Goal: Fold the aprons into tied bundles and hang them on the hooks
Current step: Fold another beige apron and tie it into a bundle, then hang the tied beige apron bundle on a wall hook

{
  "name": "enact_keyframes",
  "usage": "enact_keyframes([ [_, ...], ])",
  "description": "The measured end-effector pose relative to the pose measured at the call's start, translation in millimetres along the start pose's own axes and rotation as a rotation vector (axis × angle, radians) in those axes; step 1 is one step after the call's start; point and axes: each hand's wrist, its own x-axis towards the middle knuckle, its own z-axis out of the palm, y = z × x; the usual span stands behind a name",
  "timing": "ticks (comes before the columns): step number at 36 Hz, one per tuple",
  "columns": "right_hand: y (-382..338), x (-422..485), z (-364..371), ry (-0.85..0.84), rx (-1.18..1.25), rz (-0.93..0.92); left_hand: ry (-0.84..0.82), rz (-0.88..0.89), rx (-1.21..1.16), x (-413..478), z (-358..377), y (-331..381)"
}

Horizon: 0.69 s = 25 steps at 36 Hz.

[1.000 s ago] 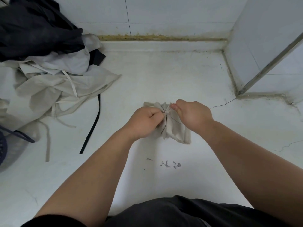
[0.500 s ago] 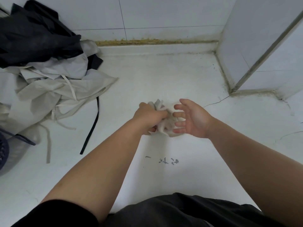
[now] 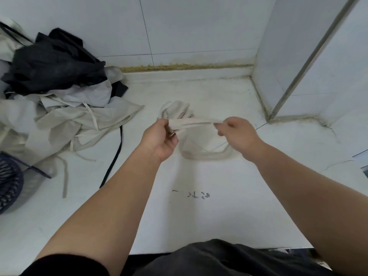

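Observation:
A small beige apron bundle [image 3: 178, 110] is lifted above the white counter [image 3: 199, 216]. My left hand [image 3: 160, 139] grips the bundle at its near side. My right hand [image 3: 236, 133] pinches the end of a beige strap [image 3: 194, 122] stretched taut between the two hands. A loop of the same strap [image 3: 207, 155] hangs slack below them, blurred by motion. The knot itself is hidden behind my left fingers.
A heap of loose beige aprons [image 3: 65, 120] with a black apron [image 3: 53, 64] on top lies at the left, straps trailing over the counter. A dark plastic basket [image 3: 9, 186] sits at the left edge. Tiled walls close the back and right.
The bundle has been lifted off the counter. My right hand, open a moment ago, has taken the strap and drawn it out to the right; my left hand keeps its hold.

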Motion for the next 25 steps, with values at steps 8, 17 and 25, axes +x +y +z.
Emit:
enact_keyframes([
  [8, -22.2, 0.0, -30.1, -0.104, 0.398, 0.021, 0.215, 0.231, 1.13, -2.5, -8.2, -22.3],
  [17, -32.3, -15.0, -60.2, -0.141, 0.173, -0.178, -0.187, 0.671, 1.134, -40.0, 50.3, -16.9],
  [25, 0.8, -9.9, -83.2, 0.135, 0.688, 0.261, -0.109, 0.546, 0.584, -54.0, 39.6, -22.3],
])
